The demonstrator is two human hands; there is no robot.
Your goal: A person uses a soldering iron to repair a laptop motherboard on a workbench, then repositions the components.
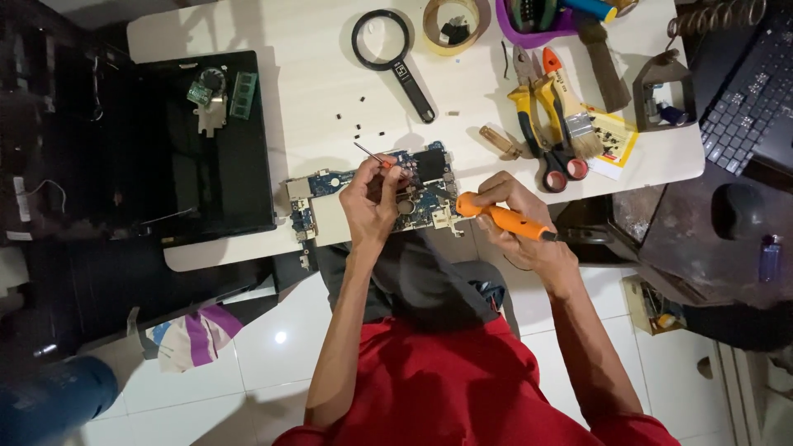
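**Both hands on the blue circuit board at the table's near edge**

The blue circuit board [376, 194] lies flat at the near edge of the white table [314, 74], partly overhanging it, right in front of you. Your left hand [373, 202] rests on the middle of the board, fingers curled shut around a thin screwdriver with a red-orange grip [373, 157]; its slim shaft sticks out up and to the left, beyond your knuckles. Your right hand [524, 227] is closed around an orange pen-shaped power tool [504, 219], held nearly level, its tip pointing left and meeting the board's right side.

Just past the board, several small black screws [363, 128] lie scattered on the tabletop. Beyond them sits a black magnifying glass [392, 58], and next to it a roll of tan tape [451, 25]. To your right, near the tool hand, you have yellow-handled pliers [529, 116], a paintbrush [570, 111] and red-handled scissors [562, 165] bunched together, with a purple tray [529, 33] behind them.

To your left, an open black laptop shell [198, 157] covers that end of the table, holding a green memory stick [244, 95] and a small loose part beside it. At far right, off the table, lies a dark keyboard [747, 99].
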